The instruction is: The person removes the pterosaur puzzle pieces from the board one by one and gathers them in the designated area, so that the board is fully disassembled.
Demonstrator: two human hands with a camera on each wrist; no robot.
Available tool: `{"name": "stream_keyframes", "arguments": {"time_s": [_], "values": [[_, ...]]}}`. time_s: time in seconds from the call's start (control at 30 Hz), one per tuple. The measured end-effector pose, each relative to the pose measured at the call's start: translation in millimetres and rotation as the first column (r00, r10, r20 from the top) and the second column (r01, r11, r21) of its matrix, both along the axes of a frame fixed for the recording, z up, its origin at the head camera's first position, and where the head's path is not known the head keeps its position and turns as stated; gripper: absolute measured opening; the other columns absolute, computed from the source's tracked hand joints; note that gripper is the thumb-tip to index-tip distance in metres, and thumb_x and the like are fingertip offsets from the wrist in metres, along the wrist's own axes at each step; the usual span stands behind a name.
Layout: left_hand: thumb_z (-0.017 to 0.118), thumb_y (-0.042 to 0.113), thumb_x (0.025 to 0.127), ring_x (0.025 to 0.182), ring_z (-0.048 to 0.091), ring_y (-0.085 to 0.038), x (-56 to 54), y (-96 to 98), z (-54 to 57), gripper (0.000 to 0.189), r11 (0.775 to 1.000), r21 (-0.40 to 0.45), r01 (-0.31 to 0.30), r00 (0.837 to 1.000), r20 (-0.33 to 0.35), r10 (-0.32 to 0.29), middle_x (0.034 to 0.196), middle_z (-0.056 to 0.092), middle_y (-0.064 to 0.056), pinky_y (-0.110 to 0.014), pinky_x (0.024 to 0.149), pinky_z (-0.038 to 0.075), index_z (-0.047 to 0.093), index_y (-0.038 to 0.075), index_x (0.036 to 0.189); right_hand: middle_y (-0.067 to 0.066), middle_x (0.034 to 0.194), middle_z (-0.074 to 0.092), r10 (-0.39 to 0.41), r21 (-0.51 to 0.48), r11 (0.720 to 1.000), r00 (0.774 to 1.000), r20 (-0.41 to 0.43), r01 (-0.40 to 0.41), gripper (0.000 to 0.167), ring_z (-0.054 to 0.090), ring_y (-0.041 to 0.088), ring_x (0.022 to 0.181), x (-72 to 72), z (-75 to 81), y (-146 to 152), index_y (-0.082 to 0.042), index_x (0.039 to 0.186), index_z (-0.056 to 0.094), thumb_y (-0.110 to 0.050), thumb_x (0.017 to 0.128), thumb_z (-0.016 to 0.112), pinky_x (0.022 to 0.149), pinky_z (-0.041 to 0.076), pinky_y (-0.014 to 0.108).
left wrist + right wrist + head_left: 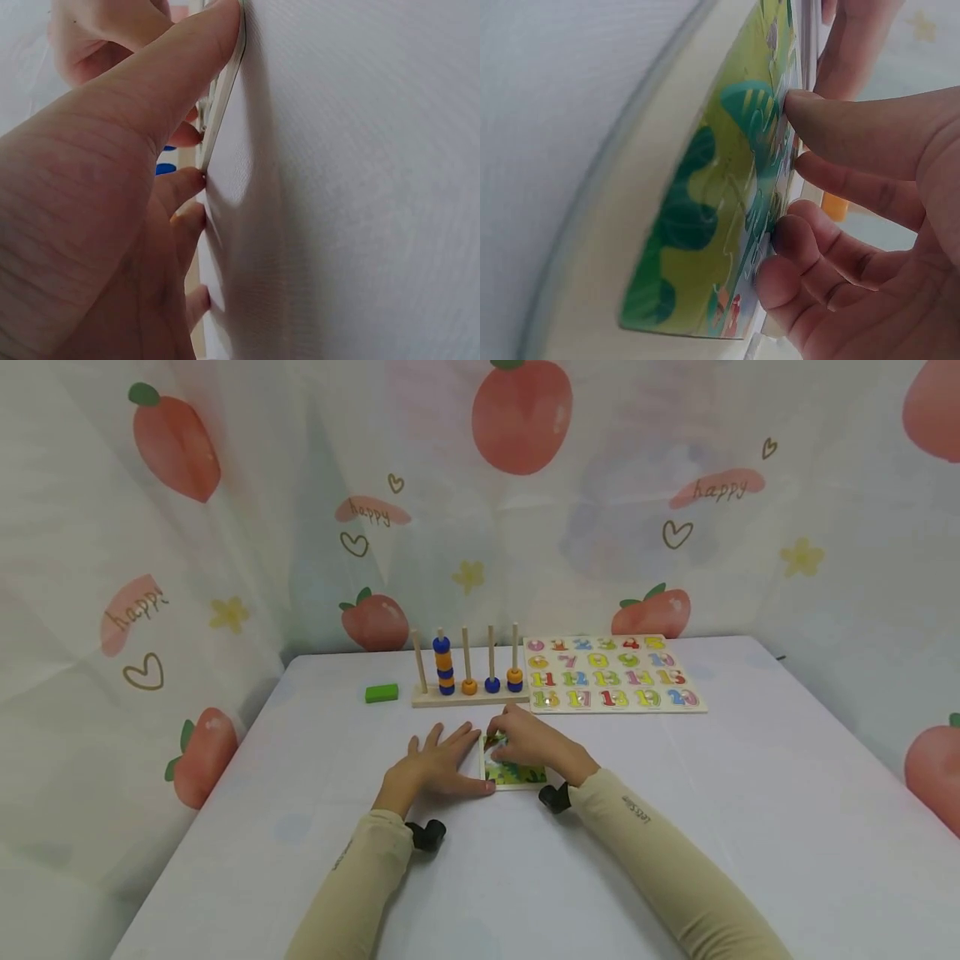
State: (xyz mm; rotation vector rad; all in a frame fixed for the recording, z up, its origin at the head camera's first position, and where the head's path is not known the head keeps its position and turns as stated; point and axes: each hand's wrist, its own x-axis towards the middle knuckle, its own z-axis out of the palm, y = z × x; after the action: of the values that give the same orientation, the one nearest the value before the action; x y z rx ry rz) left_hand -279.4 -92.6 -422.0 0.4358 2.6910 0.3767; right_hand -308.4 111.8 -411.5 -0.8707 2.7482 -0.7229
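Note:
A small jigsaw puzzle (517, 774) in a pale frame lies on the table, printed with green and yellow plants. My left hand (435, 766) has its fingers spread on the cloth along the puzzle's left side, and its thumb rests on the near left corner. Over the puzzle's upper part, my right hand (528, 737) pinches a small dark-patterned puzzle piece (492, 742) between thumb and index finger, mostly hidden by the fingers. In the right wrist view the other fingertips (778, 281) rest low on the puzzle's face, where joined pieces show.
Behind the hands stands a wooden peg stacker (468, 700) with blue and orange beads. A number board (615, 675) lies to its right, a green block (382, 693) to its left. A patterned curtain (525, 552) hangs behind the white table (750, 777).

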Motion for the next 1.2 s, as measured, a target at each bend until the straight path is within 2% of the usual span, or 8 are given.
{"name": "stream_keyframes", "arguments": {"time_s": [0.2, 0.53, 0.77, 1.0, 1.2], "values": [[0.069, 0.075, 0.09, 0.164, -0.001, -0.04, -1.7, -0.8, 3.2, 0.103, 1.0, -0.01, 0.003, 1.0, 0.0, -0.003, 0.18, 0.013, 0.006, -0.071, 0.125, 0.0, 0.027, 0.029, 0.172, 0.015, 0.118, 0.059, -0.003, -0.023, 1.0, 1.0, 0.008, 0.003, 0.026, 0.058, 0.024, 0.102, 0.0, 1.8, 0.0, 0.0, 0.118, 0.076, -0.008, 0.094, 0.081, 0.096, 0.054, 0.045], [0.069, 0.076, 0.09, 0.164, 0.0, -0.04, -1.5, 0.3, 1.2, 0.103, 1.0, -0.012, -0.008, 1.0, 0.005, 0.008, 0.18, 0.014, 0.006, -0.071, 0.125, -0.001, 0.028, 0.03, 0.172, 0.017, 0.12, 0.055, -0.013, -0.05, 0.999, 1.0, -0.014, 0.013, 0.029, 0.058, 0.025, 0.1, 2.0, -1.5, 0.0, -0.001, 0.117, 0.069, -0.007, 0.093, 0.083, 0.094, 0.054, 0.046], [0.069, 0.074, 0.091, 0.164, -0.001, -0.039, -0.4, 0.1, 1.8, 0.102, 1.0, -0.007, 0.001, 1.0, 0.009, -0.001, 0.18, 0.014, 0.005, -0.07, 0.125, -0.001, 0.027, 0.028, 0.172, 0.012, 0.112, 0.063, -0.01, -0.067, 0.998, 1.0, -0.017, 0.009, 0.031, 0.061, 0.027, 0.102, 2.0, -2.1, -0.6, -0.002, 0.119, 0.065, -0.004, 0.092, 0.081, 0.096, 0.055, 0.046], [0.07, 0.073, 0.091, 0.164, 0.0, -0.039, 2.8, 0.4, 2.1, 0.102, 1.0, 0.0, -0.001, 1.0, 0.003, 0.001, 0.179, 0.015, 0.005, -0.07, 0.125, -0.001, 0.029, 0.028, 0.172, 0.008, 0.105, 0.07, -0.064, -0.178, 0.982, 0.998, 0.011, 0.065, 0.021, 0.064, 0.024, 0.096, 2.4, -4.1, 3.3, -0.001, 0.116, 0.07, 0.001, 0.096, 0.073, 0.089, 0.057, 0.043], [0.07, 0.073, 0.091, 0.164, 0.0, -0.039, 2.9, 0.0, 1.9, 0.101, 1.0, -0.003, -0.002, 1.0, 0.001, 0.002, 0.179, 0.014, 0.005, -0.07, 0.125, -0.001, 0.028, 0.028, 0.172, 0.006, 0.1, 0.071, -0.081, -0.236, 0.969, 0.997, -0.015, 0.075, 0.015, 0.062, 0.021, 0.09, 3.1, -5.5, 6.4, -0.004, 0.109, 0.073, 0.003, 0.096, 0.07, 0.083, 0.055, 0.039]]}}
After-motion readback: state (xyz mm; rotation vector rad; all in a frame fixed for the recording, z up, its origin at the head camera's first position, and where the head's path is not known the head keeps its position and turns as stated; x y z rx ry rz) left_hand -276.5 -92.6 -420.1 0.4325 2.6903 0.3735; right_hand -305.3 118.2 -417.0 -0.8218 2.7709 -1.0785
